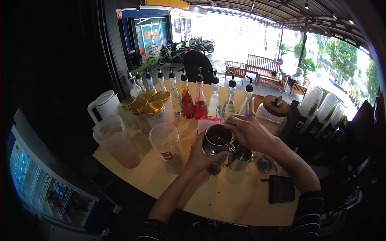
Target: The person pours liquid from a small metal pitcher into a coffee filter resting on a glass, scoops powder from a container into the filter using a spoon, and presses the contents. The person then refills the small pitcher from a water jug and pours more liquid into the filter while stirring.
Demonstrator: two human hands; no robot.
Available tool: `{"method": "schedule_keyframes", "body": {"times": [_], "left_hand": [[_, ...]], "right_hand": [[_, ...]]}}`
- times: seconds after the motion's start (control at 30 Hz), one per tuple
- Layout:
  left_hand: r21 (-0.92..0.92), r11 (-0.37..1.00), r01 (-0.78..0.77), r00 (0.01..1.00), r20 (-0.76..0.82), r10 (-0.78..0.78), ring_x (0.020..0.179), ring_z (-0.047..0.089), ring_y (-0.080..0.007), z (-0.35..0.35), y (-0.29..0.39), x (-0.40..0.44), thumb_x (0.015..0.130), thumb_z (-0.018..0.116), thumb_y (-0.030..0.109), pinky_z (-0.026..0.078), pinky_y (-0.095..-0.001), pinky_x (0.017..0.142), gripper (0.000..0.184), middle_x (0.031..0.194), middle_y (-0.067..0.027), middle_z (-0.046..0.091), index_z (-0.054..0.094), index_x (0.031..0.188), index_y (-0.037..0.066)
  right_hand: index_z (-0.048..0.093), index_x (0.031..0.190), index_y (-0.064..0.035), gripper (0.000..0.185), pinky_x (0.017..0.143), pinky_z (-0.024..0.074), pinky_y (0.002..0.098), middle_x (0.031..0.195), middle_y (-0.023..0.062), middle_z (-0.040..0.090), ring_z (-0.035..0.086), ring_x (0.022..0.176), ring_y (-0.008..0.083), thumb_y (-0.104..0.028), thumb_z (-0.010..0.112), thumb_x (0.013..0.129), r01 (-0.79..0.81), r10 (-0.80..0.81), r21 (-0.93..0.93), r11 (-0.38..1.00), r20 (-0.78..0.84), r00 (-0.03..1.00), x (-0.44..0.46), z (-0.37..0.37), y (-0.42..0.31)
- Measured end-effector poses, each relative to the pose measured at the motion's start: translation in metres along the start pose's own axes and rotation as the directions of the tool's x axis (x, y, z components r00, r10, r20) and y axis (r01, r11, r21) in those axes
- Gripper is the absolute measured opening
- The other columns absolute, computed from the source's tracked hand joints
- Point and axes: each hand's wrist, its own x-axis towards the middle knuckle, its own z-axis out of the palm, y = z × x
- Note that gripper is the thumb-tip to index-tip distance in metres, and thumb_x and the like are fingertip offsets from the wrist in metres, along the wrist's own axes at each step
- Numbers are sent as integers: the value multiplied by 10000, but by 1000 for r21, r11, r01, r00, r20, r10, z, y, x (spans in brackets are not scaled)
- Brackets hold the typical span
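Observation:
My left hand [199,154] is wrapped round a small metal cup [209,149] with a dark inside, held over the middle of the table. At the cup's far right rim, the fingers of my right hand [247,130] are pinched together; what they hold, if anything, is hidden. Just right of the cup stands a metal pitcher [240,161], partly under my right wrist. A small round lid [264,164] lies beside the pitcher. To the left is a clear plastic jar [164,140] with a red label. Behind my hands sits a pink-and-white packet [207,122].
Pump bottles [187,102] of syrup line the back edge. Gold-lidded jars [155,112], a plastic jug [114,140] and a white pitcher [106,104] stand left. A wooden-lidded jar [273,110] and stacked plastic cups [311,102] are right. A black pouch [281,189] lies near the front.

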Motion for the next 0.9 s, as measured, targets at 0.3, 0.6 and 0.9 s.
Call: {"method": "schedule_keyframes", "body": {"times": [0.3,0.6,0.9], "left_hand": [[-1,1000,3,1000,11,-3,1103,575,-229,0,2,0,639,849,228,449,-360,953,760,1162,-125,591,462,1262,28],[-4,1000,-1,1000,8,1,1098,576,-228,0,1,-1,648,846,225,451,-356,951,763,1159,-120,592,456,1275,34],[-18,999,40,998,47,-39,1147,535,-225,0,4,-2,669,835,205,415,-361,990,759,1201,-121,557,427,1284,28]], "right_hand": [[580,953,35,136,690,488,416,842,189,612,621,779,358,-88,546,905,-73,71,151,986,15,997,-9,1,7],[595,976,17,138,695,499,399,864,180,632,635,782,338,-95,552,907,-105,93,197,975,68,993,-14,-4,4],[596,977,9,133,689,500,405,874,155,631,629,776,340,-93,563,898,-61,59,109,992,24,998,-20,1,11]]}}
